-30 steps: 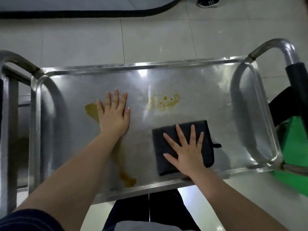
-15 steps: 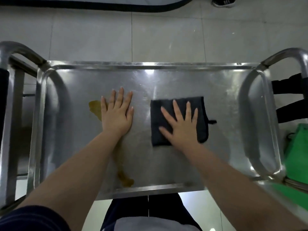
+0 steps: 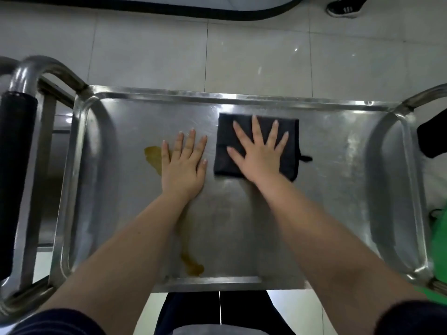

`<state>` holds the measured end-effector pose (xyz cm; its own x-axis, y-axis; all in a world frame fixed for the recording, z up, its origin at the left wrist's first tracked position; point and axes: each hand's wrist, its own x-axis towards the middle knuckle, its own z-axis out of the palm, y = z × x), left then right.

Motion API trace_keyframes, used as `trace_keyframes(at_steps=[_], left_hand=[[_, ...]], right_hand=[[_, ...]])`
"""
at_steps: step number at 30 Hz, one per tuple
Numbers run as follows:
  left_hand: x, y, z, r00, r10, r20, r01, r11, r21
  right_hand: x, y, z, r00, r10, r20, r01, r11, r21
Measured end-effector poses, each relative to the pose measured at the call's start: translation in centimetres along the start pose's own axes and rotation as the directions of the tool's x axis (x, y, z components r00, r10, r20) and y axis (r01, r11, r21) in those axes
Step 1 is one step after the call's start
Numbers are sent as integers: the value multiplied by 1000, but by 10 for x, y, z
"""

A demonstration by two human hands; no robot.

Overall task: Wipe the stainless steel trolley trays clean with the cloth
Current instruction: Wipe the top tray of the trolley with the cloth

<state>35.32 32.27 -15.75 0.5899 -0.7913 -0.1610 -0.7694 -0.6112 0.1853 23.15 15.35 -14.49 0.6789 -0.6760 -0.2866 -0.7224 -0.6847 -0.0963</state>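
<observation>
The stainless steel trolley tray [image 3: 338, 189] fills the middle of the view. A folded black cloth [image 3: 227, 146] lies near the tray's far rim, right of centre. My right hand [image 3: 260, 153] presses flat on the cloth with its fingers spread. My left hand [image 3: 183, 165] rests flat on the bare steel beside it. A yellow-brown stain [image 3: 152, 157] shows just left of my left hand, partly hidden under it. A second yellow-brown smear [image 3: 192, 265] sits by the near rim.
Steel push handles rise at both ends, the left one [image 3: 18, 151] with a black grip. A green object [image 3: 439, 250] stands at the right edge. Someone's black shoe [image 3: 343, 8] is on the tiled floor at the top right. My dark trousers show below the tray.
My right hand has pushed the cloth away from me, from the near rim to the far rim, over the spot where yellow splatter showed. My left hand stayed put.
</observation>
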Motion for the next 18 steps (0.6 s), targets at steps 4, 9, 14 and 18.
trace_keyframes(at_steps=[4,9,14,18], left_hand=[[2,-1,3,1000,-9,17,9,1000,14],[-1,0,-4,999,6,40,-6,1000,7],[-2,0,-15,996,17,93,-14,999,-41],[-9,-37,-29,999,5,51,2,988,-154]], right_hand=[[33,-6,-7,1000,22,4,-22,998,-61],[-86,9,26,990,-135,-44,135,991,-22],[-238,1,66,970,-237,55,239,971,-28],[-230,-16,60,970,-221,100,223,975,-9]])
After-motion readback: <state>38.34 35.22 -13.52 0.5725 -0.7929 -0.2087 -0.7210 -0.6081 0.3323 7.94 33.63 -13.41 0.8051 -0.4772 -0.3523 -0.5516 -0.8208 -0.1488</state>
